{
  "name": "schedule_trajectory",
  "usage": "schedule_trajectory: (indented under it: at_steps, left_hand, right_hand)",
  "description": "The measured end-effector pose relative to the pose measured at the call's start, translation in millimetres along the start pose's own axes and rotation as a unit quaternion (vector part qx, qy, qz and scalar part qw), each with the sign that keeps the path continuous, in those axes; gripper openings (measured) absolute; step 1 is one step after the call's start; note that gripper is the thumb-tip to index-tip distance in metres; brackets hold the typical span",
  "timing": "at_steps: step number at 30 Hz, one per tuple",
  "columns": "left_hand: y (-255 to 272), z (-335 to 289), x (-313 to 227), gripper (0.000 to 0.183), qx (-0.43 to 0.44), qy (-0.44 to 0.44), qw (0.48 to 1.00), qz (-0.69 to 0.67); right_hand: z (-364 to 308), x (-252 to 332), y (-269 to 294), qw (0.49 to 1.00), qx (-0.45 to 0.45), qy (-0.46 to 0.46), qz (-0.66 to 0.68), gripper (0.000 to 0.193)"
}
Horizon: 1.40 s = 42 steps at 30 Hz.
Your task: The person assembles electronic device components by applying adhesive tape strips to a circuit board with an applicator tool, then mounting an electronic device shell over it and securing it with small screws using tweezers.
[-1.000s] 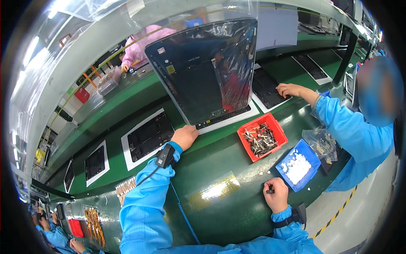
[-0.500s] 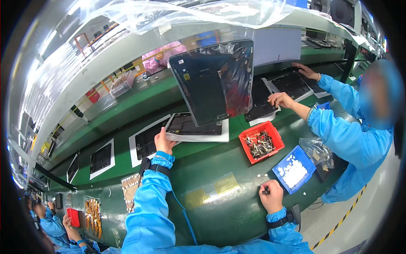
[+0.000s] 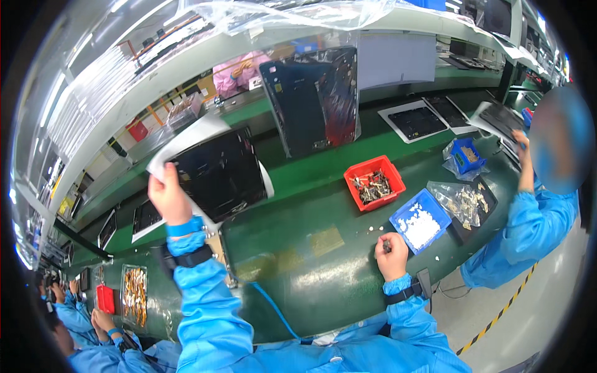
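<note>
"So, where is your left hand (image 3: 169,198) right now?"

"Pinched on the edge of a white sheet (image 3: 189,140), its grip brought together there. The sheet shows past the upper left side of a black panel (image 3: 224,177) and again, as a strip, along its right."

"Is that panel lying flat?"

"Tilted, I'd say. It's ahead of me on the left, over the green counter (image 3: 280,217) — whether its lower edge rests on anything, I can't tell."

"What about your right hand (image 3: 392,256)?"

"That one is curled closed around a small dark object (image 3: 387,246), mostly hidden in my grip. It's just beside the blue tray (image 3: 440,221) of white bits and well apart from the panel."

"Anything else near you?"

"A red bin (image 3: 367,168) of small metal parts sits beyond the blue tray, a little to its left. Right of the tray lies a clear bag (image 3: 460,198) with pale pieces about it. Between my hands, yellow tape (image 3: 326,241) is stuck down. Farther off, a wrapped panel (image 3: 305,109) stands upright in clear plastic — and to my right a co-worker (image 3: 538,230) in blue holds up a flat dark piece (image 3: 500,117)."
</note>
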<state>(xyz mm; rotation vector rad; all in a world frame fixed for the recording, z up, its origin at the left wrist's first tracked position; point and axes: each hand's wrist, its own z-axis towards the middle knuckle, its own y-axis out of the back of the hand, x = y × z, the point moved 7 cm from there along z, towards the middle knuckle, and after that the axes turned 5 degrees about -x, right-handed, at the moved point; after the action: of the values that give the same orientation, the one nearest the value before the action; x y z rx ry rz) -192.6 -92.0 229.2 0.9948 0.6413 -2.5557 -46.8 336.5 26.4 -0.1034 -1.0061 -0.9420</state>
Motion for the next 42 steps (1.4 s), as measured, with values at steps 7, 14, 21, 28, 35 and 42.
schedule_trajectory:
  at_steps: [7,14,21,28,35,42]
  left_hand:
    - [-1.5,-52.3,-51.3,0.038,0.411,0.222,0.884,-0.027]
    - [-95.0,-282.8,24.2,0.024,0.719,0.276,0.635,0.057]
    - [-97.3,-334.4,54.3,0.025,0.603,0.05,0.763,0.228]
    - [-93.9,-333.6,49.0,0.022,0.565,0.081,0.788,0.231]
    - [-91.6,-332.1,51.3,0.021,0.557,0.08,0.799,0.211]
    - [-91.4,-331.2,47.5,0.021,0.542,0.067,0.808,0.22]
  right_hand:
    - [-1.2,-10.7,-2.7,1.0,-0.013,-0.006,0.005,0.006]
    - [-9.1,-7.5,28.5,0.976,-0.054,-0.116,0.175,0.003]
    - [-102.8,59.3,17.3,0.885,0.365,-0.276,0.09,0.006]
    - [-149.6,71.9,-3.0,0.871,0.462,-0.166,-0.017,0.016]
    - [-147.8,79.0,-8.5,0.878,0.454,-0.123,-0.086,0.013]
    - [-147.0,88.1,-19.2,0.855,0.487,-0.038,-0.174,0.013]
